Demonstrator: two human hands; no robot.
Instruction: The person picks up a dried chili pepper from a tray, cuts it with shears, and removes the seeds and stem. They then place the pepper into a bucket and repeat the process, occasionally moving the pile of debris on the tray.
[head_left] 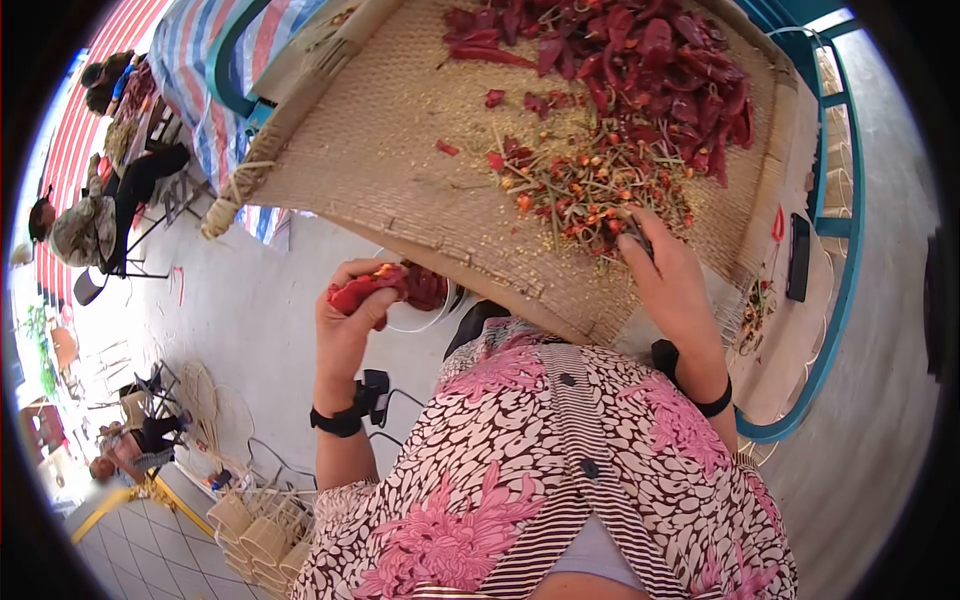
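Note:
My left hand [350,315] is closed around a dried red chili pepper [365,292], off the near left edge of a woven tray [380,165]. Just beyond those fingers is the thin pale rim of a container [418,328], with more dark red peppers [428,288] by it. My right hand [655,262] is over the tray, fingers closed on a small dark tool [638,232] whose kind is mostly hidden. Under its fingertips lies a heap of cut pepper stems [575,190] with scattered seeds. Farther back on the tray is a large pile of dried red peppers [650,60].
Right of the tray, a black phone [798,257] and a red-handled item [778,222] lie on a pale surface framed by a teal rail [850,300]. Seated people [90,225] are at the left. Stacked woven baskets [262,535] stand at lower left.

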